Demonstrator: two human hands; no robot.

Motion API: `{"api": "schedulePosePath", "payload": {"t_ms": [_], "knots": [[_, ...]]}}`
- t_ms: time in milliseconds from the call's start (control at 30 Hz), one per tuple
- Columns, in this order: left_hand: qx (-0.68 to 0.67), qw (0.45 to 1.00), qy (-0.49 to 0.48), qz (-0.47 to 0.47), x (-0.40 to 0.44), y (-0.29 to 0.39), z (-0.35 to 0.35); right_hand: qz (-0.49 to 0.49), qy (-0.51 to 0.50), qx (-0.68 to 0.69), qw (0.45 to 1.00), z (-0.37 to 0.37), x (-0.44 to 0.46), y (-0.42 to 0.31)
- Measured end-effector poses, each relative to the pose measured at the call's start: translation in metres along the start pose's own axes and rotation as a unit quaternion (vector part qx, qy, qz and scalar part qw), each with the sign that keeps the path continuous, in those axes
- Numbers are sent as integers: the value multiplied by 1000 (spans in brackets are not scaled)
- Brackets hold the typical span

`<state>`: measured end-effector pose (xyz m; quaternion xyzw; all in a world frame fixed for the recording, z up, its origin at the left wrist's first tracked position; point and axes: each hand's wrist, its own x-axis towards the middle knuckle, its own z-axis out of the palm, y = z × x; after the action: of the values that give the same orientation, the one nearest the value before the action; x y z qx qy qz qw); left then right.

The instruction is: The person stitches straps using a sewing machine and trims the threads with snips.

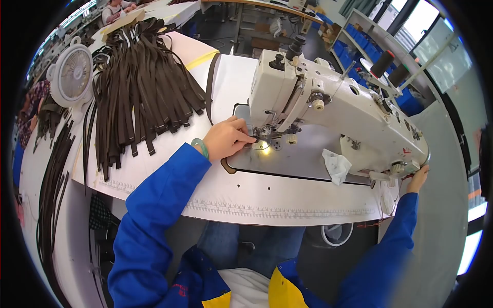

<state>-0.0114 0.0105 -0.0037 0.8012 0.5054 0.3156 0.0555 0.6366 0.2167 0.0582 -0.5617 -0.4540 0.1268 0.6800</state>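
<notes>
My left hand (228,138), with a green bangle at the wrist, is beside the needle area of a white sewing machine (328,87). Its thumb and fingertips pinch together near the presser foot; whatever lies between them is too small to make out. A dark strap (211,90) runs down to behind this hand. At the machine's right end, my right hand (418,179) rests against the handwheel side, its fingers partly hidden. A lamp lights the metal plate (303,154) under the needle. A crumpled white cloth (337,166) lies on the plate.
Many dark straps (146,87) are heaped at the left of the white table (287,203), beside a small fan (74,74). More straps (49,205) hang at far left. Thread spools (382,64) stand behind the machine. Another person (115,11) sits at the back left.
</notes>
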Motion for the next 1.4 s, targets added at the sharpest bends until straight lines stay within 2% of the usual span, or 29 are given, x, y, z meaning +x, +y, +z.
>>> {"api": "schedulePosePath", "payload": {"t_ms": [200,300,400,500,700,900,1000,1100,1200,1300,1400], "knots": [[4,1000,24,-16,0,1,7,-97,4,-224,970,1,21,-24],[2,1000,28,-10,0,1,8,-35,-21,-285,958,-5,33,-23],[13,999,31,17,1,0,7,-92,-34,-320,942,-13,61,-5],[2,1000,7,20,2,-1,5,-38,-79,-337,937,-14,62,-20],[7,999,21,24,2,-1,6,-51,-55,-333,940,-7,47,-31],[18,999,14,29,2,0,5,-45,-99,-380,919,-11,63,-33],[9,999,19,28,2,-1,7,-83,-24,-322,943,-6,53,-18],[8,999,37,23,1,0,9,-179,47,-163,969,-4,37,29],[12,998,46,34,1,0,9,-80,22,-98,992,-1,17,21],[3,999,24,28,1,0,9,-20,-14,-106,994,-3,10,7],[20,999,4,27,0,-1,6,-53,-6,-100,994,0,5,2]]}}
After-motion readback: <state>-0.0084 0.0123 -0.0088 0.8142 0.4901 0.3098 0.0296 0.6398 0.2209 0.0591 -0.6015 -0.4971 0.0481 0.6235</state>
